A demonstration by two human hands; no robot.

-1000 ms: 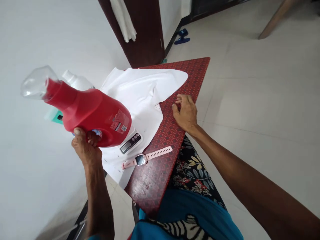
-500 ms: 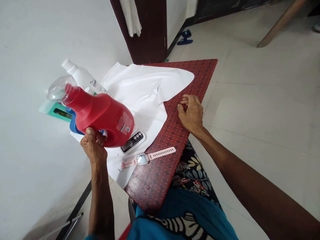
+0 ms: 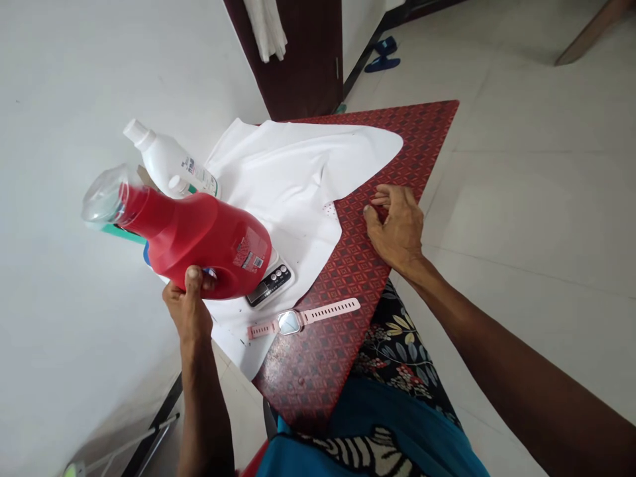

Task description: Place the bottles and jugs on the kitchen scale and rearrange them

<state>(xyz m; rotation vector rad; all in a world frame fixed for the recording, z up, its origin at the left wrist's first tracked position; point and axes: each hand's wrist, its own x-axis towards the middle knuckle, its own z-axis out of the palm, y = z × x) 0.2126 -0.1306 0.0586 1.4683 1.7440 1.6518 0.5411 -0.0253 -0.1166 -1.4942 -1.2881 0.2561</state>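
My left hand is wrapped round the handle of a large red detergent bottle with a clear cap. The bottle leans to the left, and its base is over a small kitchen scale; I cannot tell whether the two touch. Part of the scale is hidden behind the bottle, but its buttons and display show. My right hand rests near the right edge of the red patterned table, fingers loosely curled, holding nothing I can see. A pink-strapped smartwatch lies in front of the scale.
A white cloth covers much of the table. A white bottle and a smaller white-capped one stand by the wall, beside a partly hidden green item. Blue slippers lie on the floor.
The red bottle has tipped further to the left in my left hand, its neck dropping a little. The view has shifted slightly; my right hand keeps its place on the table.
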